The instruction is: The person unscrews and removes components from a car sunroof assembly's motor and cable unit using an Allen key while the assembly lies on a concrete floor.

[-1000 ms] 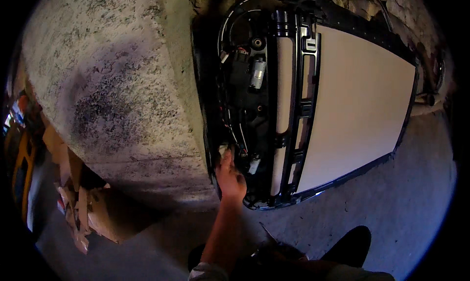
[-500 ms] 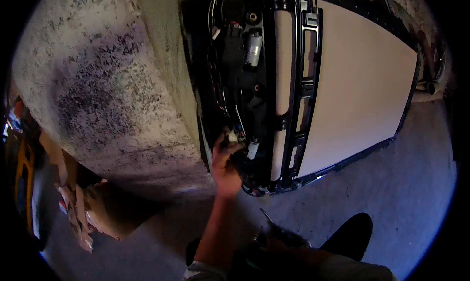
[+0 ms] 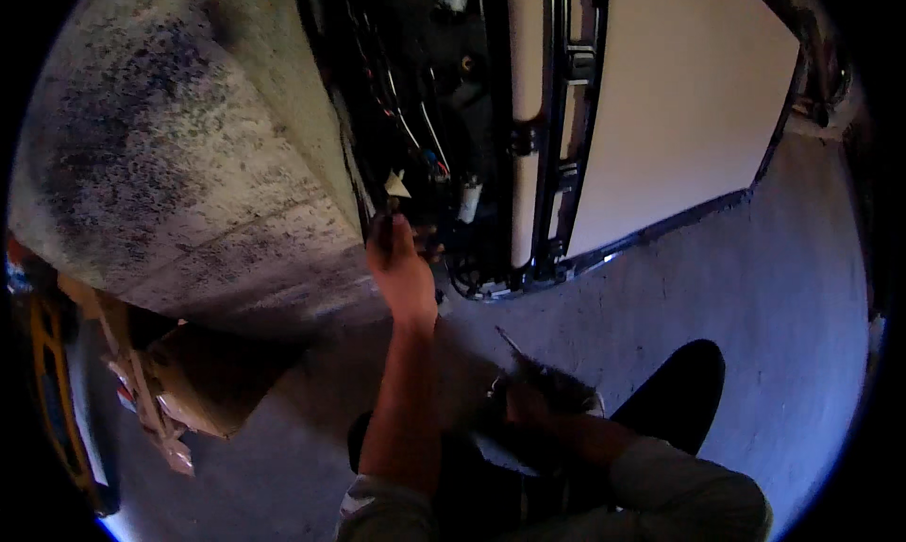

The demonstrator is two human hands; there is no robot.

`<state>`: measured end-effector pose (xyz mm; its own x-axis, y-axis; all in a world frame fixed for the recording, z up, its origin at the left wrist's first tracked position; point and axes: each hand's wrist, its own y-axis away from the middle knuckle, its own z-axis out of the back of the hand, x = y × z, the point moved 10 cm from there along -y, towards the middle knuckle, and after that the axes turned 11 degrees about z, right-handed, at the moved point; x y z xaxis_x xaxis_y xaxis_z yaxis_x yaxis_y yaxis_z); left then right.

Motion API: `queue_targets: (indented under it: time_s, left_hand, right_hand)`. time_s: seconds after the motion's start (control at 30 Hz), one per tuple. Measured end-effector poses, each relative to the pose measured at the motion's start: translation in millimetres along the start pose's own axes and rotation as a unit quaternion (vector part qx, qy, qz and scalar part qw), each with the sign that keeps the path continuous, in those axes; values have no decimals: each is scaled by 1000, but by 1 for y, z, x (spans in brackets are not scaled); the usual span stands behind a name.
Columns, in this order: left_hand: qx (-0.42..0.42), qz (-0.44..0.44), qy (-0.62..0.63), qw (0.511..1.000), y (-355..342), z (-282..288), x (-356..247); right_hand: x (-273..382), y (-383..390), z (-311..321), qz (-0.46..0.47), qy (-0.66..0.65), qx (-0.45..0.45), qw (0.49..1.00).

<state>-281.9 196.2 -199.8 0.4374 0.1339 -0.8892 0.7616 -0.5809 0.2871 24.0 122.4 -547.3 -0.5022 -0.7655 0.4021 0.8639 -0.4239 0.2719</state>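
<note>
My left hand [image 3: 404,268] reaches in at the near left end of a large frame-mounted assembly. Its fingers are closed, and a small pale pointed piece [image 3: 397,185] stands out past the fingertips, seemingly pinched there. Loose thin wires [image 3: 406,127] run just beyond it, and a silver cylindrical motor [image 3: 469,199] sits to its right. Low in the picture, in deep shadow, my right hand [image 3: 528,405] is closed around a slim tool [image 3: 508,339] with a thin metal tip aimed up and left. The tool's rear part is lost in the dark.
The assembly has a black frame [image 3: 557,202] and a broad beige panel [image 3: 679,108]. A pale, black-speckled block [image 3: 189,164] stands close along its left side. Torn cardboard [image 3: 212,377] and a yellow frame [image 3: 52,381] lie at lower left, on a grey floor [image 3: 755,287].
The view has shifted, so the assembly sits higher in the picture. My left hand and the pale piece have moved left, away from the motor. My right hand shows more clearly.
</note>
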Motion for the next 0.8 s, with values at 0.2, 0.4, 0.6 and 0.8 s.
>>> queue_targets:
  time_s: [0.2,0.4,0.6,0.8]
  left_hand:
    - [-29,-112,-28,993,-27,20,7]
    - [33,-110,-103,988,-21,-1,-1]
    - [37,-126,-99,986,-46,0,19]
    - [81,-148,-35,985,-52,-16,27]
  right_hand:
    - [-3,-3,1,-28,-21,63,997]
    - [38,-25,84,69,-1,150,986]
    - [95,-131,350,82,22,-126,988]
    - [139,-201,513,256,83,-222,937]
